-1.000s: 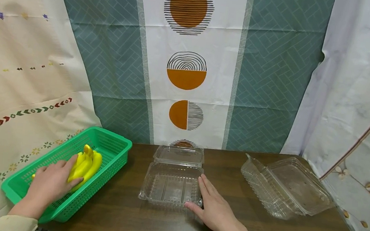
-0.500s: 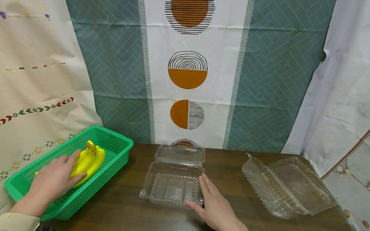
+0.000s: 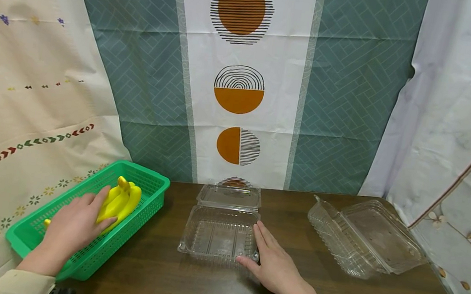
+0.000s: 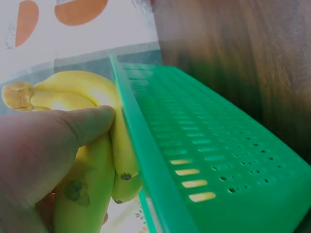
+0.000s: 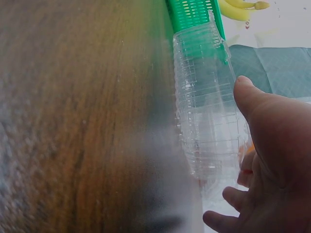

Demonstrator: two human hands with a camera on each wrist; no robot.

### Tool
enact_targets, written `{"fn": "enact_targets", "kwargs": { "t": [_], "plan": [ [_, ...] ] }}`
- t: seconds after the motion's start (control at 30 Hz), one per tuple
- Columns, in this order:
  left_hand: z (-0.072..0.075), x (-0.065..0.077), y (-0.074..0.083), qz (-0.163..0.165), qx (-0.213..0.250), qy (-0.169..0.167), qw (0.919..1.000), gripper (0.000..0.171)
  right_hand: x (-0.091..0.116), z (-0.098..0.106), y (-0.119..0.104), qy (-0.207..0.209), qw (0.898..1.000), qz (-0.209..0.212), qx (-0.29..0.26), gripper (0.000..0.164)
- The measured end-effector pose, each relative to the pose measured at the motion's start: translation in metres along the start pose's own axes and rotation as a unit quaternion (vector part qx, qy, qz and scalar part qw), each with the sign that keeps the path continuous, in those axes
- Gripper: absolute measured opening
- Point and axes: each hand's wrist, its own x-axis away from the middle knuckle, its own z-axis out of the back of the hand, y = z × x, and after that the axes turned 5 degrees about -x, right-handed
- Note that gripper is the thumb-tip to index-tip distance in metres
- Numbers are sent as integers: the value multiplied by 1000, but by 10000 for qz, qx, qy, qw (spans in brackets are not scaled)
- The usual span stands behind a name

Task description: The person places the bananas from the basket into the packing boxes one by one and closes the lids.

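My left hand [image 3: 78,218] grips a bunch of yellow bananas [image 3: 122,201] over the green basket [image 3: 128,229]. In the left wrist view the thumb lies across the bananas [image 4: 90,167], beside the basket's green rim [image 4: 138,131]; the other fingers are mostly hidden. At the middle of the table stands a clear plastic clamshell container [image 3: 219,240], its lid folded back. My right hand [image 3: 276,265] rests at its right side with fingers extended, thumb near the front corner. The right wrist view shows this hand [image 5: 277,141] beside the container wall [image 5: 209,107], holding nothing up.
A second clear clamshell container [image 3: 356,240] lies with its lid open at the table's right. A yellow tip [image 3: 47,223] shows in the basket, left of my left hand. Patterned cloth [image 3: 249,104] hangs behind the wooden table [image 3: 183,287].
My left hand and the bunch of bananas have shifted a little up and to the right within the basket's outline. My right hand and both containers have stayed put.
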Motion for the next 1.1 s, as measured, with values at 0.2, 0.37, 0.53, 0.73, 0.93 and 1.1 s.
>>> {"fn": "enact_targets", "kwargs": {
  "t": [0.2,0.37,0.53,0.73,0.93,1.1],
  "plan": [
    [5,-2,9,-85,-73,225,9997,89,0,-1,1,-17,10000,-11,-5,101],
    [8,-3,15,-131,-123,418,9990,89,-1,-1,2,-15,10000,7,20,102],
    [11,-5,21,-230,-151,654,9975,90,-1,-1,2,-18,10000,0,12,102],
    [16,-8,33,-429,-198,927,9946,91,0,-1,1,-20,10000,-29,11,102],
    [20,-12,44,-527,-176,1062,9928,91,-1,-1,1,2,10000,-4,-8,101],
    [22,-15,54,-667,-196,1260,9896,92,-1,-1,2,3,10000,7,13,101]
  ]
}}
